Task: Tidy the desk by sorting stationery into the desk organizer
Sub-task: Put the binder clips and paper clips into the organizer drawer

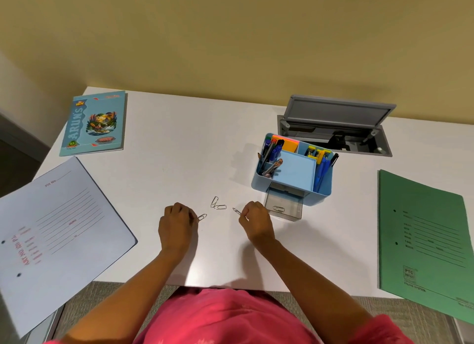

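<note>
- Now both hands sit low over the white surface [179,159], and both arms reach forward from its near edge.
- The left hand [175,225] is curled like a loose fist with the knuckles up. Its fingers pinch a paper clip [202,217], which sticks out to the right.
- The right hand [256,221] is curled too. It pinches a second clip [236,211], which pokes out to the left.
- Two loose clips [218,204] lie close together on the surface between the hands, a little farther from the person.
- The blue desk organizer [320,187] stands just past the right hand. Its clear drawer [283,215] is pulled out at the front, right beside that hand, and a lone clip [278,209] lies inside it.
- Pens [272,148] stand in the organizer's left pocket, with orange sticky notes [289,144] just beside them.
- A blue notebook [95,123] lies at the far left corner.
- A pale folder [59,230] lies on the left and hangs over the near edge.
- A green folder [423,236] lies on the right.
- A grey hatch [336,112] stands open behind the organizer.
</note>
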A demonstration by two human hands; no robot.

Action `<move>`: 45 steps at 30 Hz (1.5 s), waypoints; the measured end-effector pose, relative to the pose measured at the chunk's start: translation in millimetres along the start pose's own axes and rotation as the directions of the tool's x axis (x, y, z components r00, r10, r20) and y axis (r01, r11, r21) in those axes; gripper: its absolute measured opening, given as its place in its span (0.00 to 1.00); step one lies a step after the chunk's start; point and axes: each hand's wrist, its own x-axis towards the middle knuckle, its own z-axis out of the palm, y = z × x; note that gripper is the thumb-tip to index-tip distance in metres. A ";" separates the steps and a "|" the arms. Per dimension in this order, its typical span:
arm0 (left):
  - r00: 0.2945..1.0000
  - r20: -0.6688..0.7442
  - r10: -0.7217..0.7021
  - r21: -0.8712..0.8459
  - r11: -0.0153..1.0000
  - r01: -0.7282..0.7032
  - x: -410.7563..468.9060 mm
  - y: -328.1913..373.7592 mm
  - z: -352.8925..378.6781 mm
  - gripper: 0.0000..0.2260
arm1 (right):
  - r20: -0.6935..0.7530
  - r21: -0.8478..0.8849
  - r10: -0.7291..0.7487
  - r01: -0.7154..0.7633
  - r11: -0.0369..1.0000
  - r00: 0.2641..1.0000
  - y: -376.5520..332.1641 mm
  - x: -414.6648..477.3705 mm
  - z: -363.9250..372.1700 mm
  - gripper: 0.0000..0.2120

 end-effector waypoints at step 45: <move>0.987 0.032 0.160 -0.409 0.903 -0.133 24.5 125.8 -15.1 0.04 | -0.565 0.303 0.186 -0.008 0.953 0.804 65.0 -77.9 -62.2 0.09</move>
